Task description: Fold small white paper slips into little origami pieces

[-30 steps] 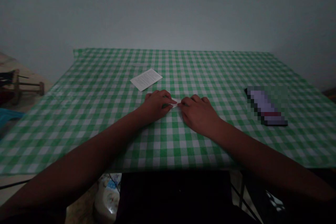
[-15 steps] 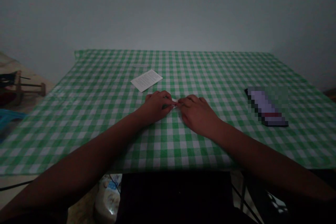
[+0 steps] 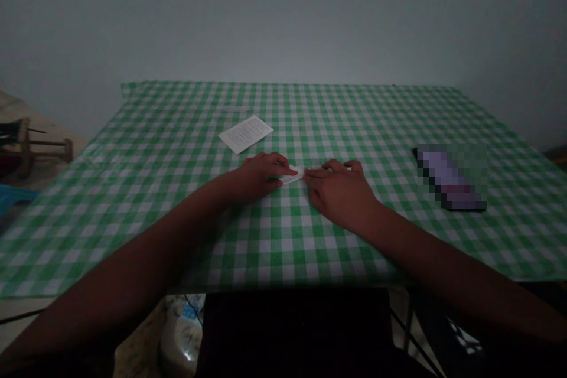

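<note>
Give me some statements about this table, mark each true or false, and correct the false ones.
1. The left hand and right hand both touch a small folded white paper. True.
2. The printed white sheet lies under the right hand. False: it lies apart from both hands, on the cloth beyond the left hand.
3. The table is covered by a green-and-white checked tablecloth. True.
4. The pixelated dark object is held in the left hand. False: it lies on the tablecloth, to the right of the right hand.
</note>
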`<action>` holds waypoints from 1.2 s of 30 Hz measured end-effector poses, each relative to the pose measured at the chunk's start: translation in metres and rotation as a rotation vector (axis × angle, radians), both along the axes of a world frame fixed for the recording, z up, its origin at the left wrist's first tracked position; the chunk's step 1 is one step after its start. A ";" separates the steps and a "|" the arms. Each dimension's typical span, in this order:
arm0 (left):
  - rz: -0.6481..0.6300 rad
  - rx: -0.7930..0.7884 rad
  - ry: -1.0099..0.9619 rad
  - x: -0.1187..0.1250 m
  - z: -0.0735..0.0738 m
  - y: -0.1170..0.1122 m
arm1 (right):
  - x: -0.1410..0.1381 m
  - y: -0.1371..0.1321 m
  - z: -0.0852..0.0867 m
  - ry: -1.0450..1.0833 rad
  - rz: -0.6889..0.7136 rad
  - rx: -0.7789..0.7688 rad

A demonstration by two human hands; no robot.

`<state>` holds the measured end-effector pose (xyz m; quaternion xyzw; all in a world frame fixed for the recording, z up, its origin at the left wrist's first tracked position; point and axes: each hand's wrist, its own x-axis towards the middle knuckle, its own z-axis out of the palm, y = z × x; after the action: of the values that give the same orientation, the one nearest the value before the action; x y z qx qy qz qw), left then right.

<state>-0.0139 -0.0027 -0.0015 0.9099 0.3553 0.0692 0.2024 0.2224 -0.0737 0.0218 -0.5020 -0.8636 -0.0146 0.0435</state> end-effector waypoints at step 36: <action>0.080 0.124 -0.225 0.018 -0.011 -0.010 | 0.008 0.039 -0.026 0.341 -0.047 -0.142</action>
<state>0.0039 -0.0123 -0.0124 0.8923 0.3613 0.2007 0.1813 0.2306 -0.0347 -0.0040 -0.5190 -0.8307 0.1305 0.1534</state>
